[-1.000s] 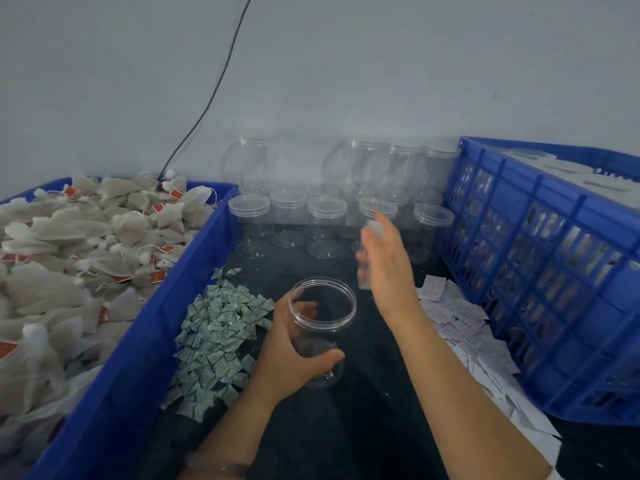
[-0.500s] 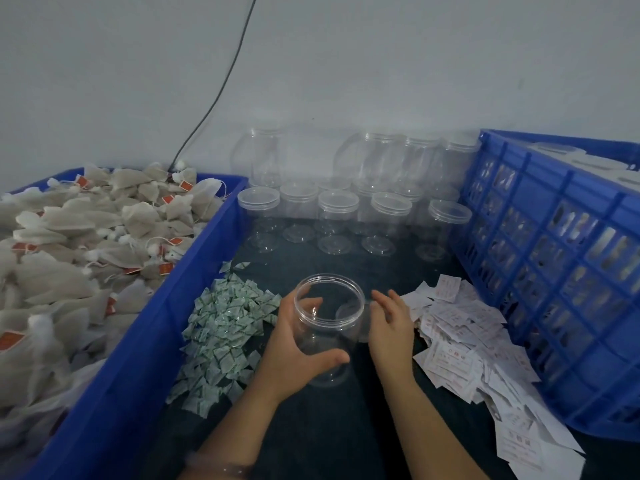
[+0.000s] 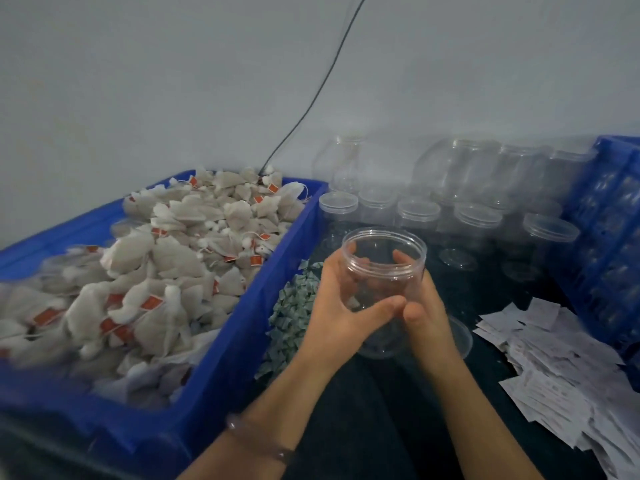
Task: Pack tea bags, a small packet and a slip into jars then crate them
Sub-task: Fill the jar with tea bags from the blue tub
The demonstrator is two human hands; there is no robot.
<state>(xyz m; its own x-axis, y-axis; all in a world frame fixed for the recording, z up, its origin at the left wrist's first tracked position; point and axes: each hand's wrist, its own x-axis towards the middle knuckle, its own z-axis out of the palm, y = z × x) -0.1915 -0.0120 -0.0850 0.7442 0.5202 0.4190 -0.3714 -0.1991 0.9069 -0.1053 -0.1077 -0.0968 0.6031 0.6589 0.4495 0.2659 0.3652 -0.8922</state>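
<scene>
Right hand (image 3: 424,308) was up in air second ago, then beside jar (image 3: 384,271); now on it. Both hands grasp jar: left hand (image 3: 334,299) fingers curled round left wall, thumb across front; right fingers curled round right wall. Jar upright, mouth open, between bin of tea bags (image 3: 166,268) and slips (image 3: 554,355), above packets (image 3: 294,313). Looks empty. My read: jar ready, filling comes next. Crate (image 3: 613,230) waits at right.
</scene>
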